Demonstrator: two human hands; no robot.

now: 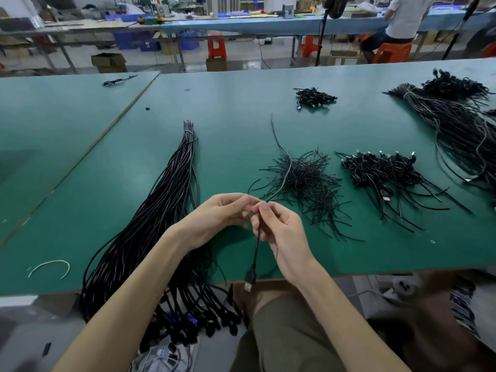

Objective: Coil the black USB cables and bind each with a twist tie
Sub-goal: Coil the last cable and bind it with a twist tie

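Left hand [222, 213] and right hand [281, 234] close together over table [80, 130] edge, both pinching one cable [256, 248], plug [249, 281] dangling. Beyond: one twist-tie heap [303, 181], cable across it; two long bundles [161, 210] [456, 124], two coiled piles [381, 170] [314, 98].

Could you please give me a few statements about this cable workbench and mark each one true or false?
1. The left hand and the right hand both hold one black USB cable. True.
2. That cable's USB plug lies flat on the table. False: it hangs below the table's near edge.
3. The bundle of uncoiled cables lies to the right of the hands. False: it lies to their left and drapes over the near edge.
4. A pile of twist ties lies on the table beyond the hands. True.
5. The held cable is already coiled. False: it runs uncoiled across the ties.
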